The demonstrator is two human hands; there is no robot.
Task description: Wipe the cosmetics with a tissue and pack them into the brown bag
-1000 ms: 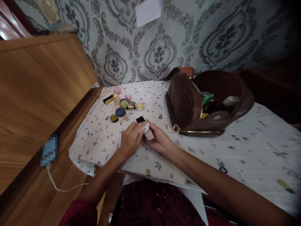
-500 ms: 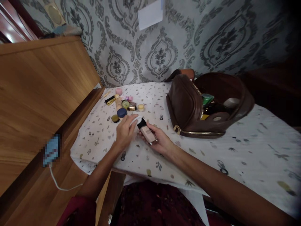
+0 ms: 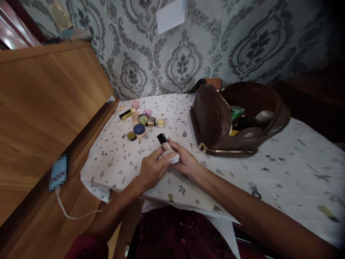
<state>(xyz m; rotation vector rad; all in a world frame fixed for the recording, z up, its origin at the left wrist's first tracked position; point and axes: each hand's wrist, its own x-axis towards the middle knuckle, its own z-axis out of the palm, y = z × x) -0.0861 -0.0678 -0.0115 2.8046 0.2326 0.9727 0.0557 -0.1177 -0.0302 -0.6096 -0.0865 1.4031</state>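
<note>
Over the table's front part, my right hand (image 3: 185, 157) grips a foundation bottle (image 3: 167, 146) with a black cap and a beige body. The bottle is tilted, its cap pointing up and left. My left hand (image 3: 153, 167) is closed on a white wipe (image 3: 171, 157), which lies against the lower part of the bottle and hides that end. Just beyond my hands stand a blue-lidded jar (image 3: 139, 130), a small olive-lidded pot (image 3: 131, 135) and a little yellow-topped pot (image 3: 161, 123).
An unzipped brown leather bag (image 3: 210, 118) holding several items stands at the right. More cosmetics, including a pink round item (image 3: 135, 104) and a gold tube (image 3: 127, 114), lie at the back left. A wooden panel (image 3: 54, 90) borders the left, with a phone (image 3: 58, 172) on a cable.
My left hand has moved down and right with the wipe, from the bottle's cap to its lower end. The right hand keeps the bottle in nearly the same place.
</note>
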